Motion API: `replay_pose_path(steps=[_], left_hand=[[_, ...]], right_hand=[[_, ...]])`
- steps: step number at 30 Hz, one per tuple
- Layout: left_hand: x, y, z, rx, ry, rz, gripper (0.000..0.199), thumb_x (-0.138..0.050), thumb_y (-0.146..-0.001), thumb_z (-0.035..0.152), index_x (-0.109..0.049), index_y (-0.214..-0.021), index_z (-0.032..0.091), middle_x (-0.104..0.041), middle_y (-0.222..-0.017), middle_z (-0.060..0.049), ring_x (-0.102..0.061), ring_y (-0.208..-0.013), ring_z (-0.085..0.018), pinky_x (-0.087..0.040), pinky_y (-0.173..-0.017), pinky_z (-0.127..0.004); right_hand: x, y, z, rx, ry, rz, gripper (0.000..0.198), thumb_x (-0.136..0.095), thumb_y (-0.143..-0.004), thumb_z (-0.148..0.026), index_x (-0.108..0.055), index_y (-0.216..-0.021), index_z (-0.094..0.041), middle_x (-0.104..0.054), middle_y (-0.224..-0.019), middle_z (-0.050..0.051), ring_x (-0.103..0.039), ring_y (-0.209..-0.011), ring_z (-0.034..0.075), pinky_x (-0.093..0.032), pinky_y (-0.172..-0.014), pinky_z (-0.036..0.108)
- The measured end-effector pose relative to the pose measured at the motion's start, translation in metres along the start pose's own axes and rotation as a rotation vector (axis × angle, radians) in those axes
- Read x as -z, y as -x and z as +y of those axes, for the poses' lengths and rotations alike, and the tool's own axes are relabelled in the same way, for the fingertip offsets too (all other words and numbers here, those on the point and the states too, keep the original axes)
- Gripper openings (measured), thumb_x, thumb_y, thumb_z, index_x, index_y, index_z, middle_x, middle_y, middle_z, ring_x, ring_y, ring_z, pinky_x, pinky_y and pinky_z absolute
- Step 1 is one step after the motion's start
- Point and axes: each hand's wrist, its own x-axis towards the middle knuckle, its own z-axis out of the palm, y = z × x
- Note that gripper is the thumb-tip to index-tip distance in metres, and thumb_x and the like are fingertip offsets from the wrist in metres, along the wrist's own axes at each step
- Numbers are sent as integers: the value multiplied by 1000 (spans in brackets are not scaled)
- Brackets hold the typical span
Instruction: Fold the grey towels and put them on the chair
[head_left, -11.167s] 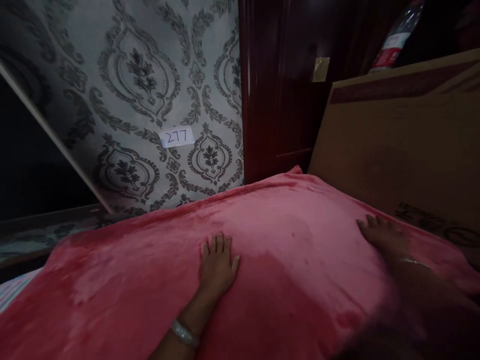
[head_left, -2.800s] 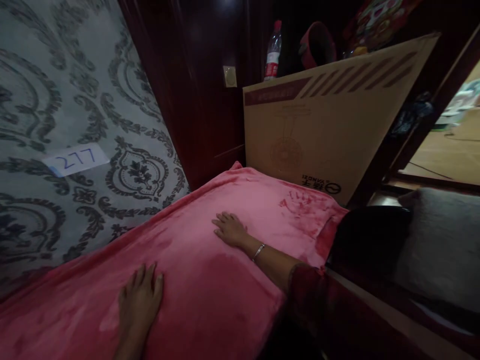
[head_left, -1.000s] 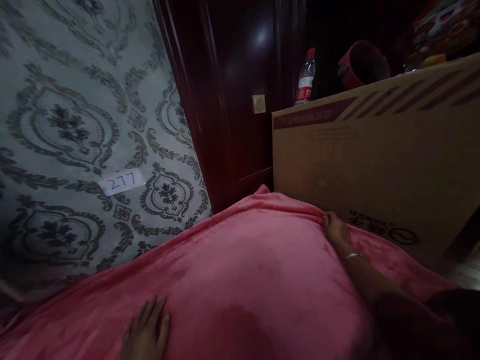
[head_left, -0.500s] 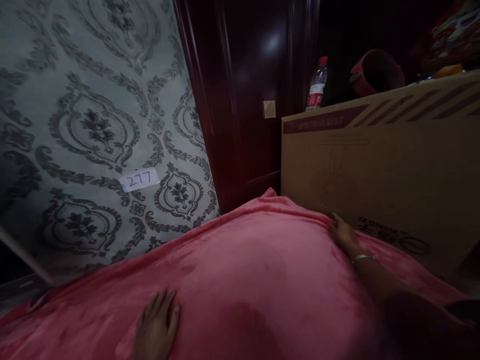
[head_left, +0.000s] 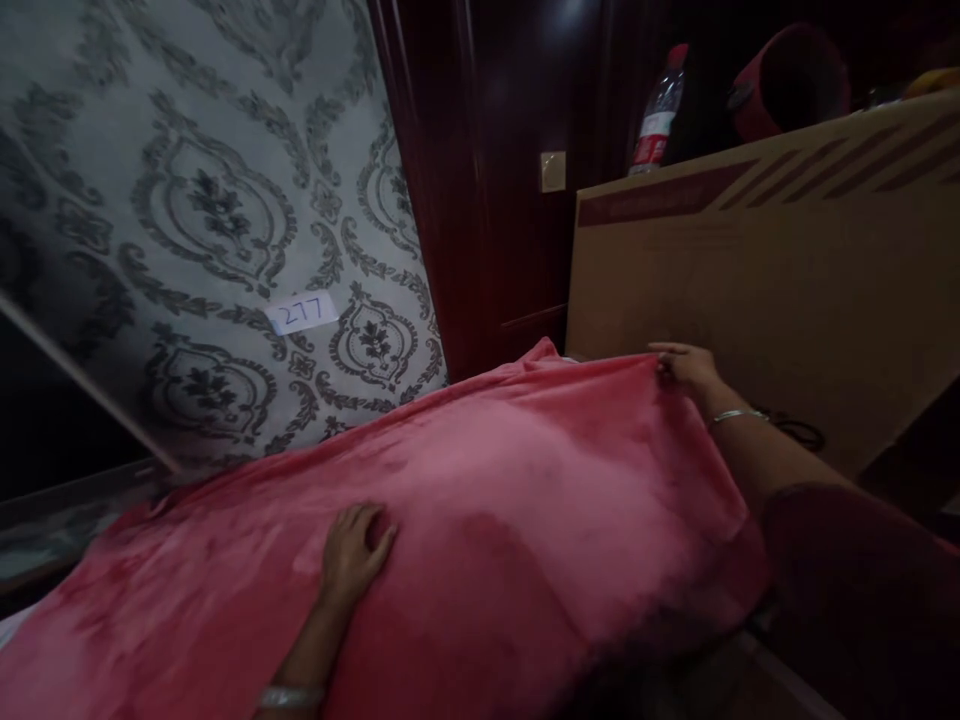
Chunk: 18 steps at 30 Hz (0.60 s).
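Note:
A pink plush blanket spreads across the lower view, smooth in the middle and wrinkled at its far edge. My right hand pinches the blanket's edge at the right and holds it raised, with the cloth hanging down below the fingers. On the left part of the blanket rests my left hand, its fingers slightly bent and the thumb apart, gripping nothing that shows. Each wrist wears a silver bracelet.
A large cardboard box stands at the right, with a red-capped bottle and a red round band at its top. Behind are a dark red wooden panel and patterned wallpaper bearing a "277" paper label.
My right hand has lifted the blanket's edge, pulling it taut. My left hand has slid forward and right over the blanket. The camera view has tilted down, showing the blanket's near right edge.

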Motion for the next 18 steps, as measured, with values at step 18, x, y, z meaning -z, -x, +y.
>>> replay_pose_path(steps=[18], left_hand=[[0,4,6,-12,7,-26,58,-61,-86,53,-60,-132,18,-61,-136,-15,-54,-126,-33,-42,-106,-51]], right_hand=[[51,4,-88,79,-330,177,35,-47,-93,7,-66,-121,1,-55,-62,-1,-40,-45,1,-35,-49,21]])
